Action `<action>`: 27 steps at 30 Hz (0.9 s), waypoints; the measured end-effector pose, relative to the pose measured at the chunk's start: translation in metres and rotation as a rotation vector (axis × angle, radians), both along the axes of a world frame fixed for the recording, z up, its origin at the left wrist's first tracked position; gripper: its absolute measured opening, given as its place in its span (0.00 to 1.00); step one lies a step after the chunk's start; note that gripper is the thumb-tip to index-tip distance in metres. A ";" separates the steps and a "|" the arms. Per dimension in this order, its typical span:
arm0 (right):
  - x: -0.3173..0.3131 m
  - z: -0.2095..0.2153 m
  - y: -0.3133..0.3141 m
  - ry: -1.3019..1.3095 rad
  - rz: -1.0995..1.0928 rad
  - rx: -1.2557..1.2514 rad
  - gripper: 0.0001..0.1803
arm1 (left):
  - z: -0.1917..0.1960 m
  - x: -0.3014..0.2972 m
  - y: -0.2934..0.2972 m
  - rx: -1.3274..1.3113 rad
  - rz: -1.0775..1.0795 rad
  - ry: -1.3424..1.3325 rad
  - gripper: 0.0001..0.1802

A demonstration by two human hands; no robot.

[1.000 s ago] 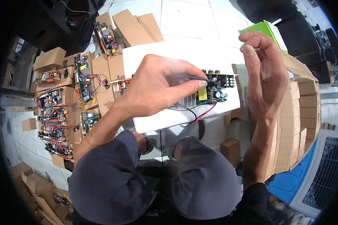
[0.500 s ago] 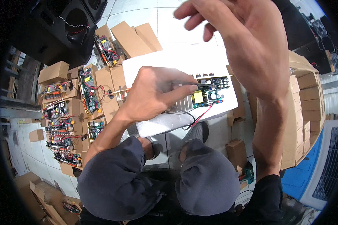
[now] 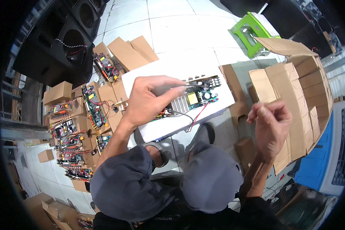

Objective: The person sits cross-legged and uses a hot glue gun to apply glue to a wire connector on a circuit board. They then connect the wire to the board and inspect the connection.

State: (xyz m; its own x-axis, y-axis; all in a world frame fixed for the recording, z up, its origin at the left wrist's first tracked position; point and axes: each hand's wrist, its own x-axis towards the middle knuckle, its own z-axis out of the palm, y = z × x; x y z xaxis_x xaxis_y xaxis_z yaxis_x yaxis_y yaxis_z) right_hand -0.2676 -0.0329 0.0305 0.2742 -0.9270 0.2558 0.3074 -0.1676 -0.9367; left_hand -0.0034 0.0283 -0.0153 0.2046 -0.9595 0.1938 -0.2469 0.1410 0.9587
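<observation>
A green circuit board [image 3: 211, 95] with a yellow transformer, capacitors and a silver finned heatsink [image 3: 178, 105] lies on a white foam block [image 3: 149, 132] before me. My left hand [image 3: 149, 100] reaches over its left end, thumb and forefinger pinched on dark wires [image 3: 192, 87] above the board. A black and a red wire [image 3: 195, 119] hang from its near side over the foam. Off to the right, apart from the board, my right hand [image 3: 271, 128] is raised with fingers curled and thumb pressed to them. Whatever it may hold is too small to make out.
Several similar boards [image 3: 94, 105] rest on cardboard boxes at the left. Black speaker cabinets [image 3: 51, 50] stand at the far left. A large open carton [image 3: 272, 84] is on the right, with a green stool [image 3: 253, 32] beyond. My knees are close to the foam block.
My right hand has come down from above the board toward the lower right, its fingers now curled in. The left hand stays at the board. The view has shifted, bringing the green stool in.
</observation>
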 end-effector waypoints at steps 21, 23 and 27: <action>-0.065 -0.047 0.027 -0.300 0.052 0.469 0.22 | -0.006 -0.003 -0.004 -0.012 0.096 0.005 0.08; -0.065 -0.048 0.028 -0.307 0.048 0.455 0.22 | -0.006 -0.002 -0.004 -0.014 0.090 0.010 0.08; -0.060 -0.051 0.031 -0.215 -0.014 0.362 0.20 | -0.006 -0.002 -0.003 -0.014 0.089 0.021 0.08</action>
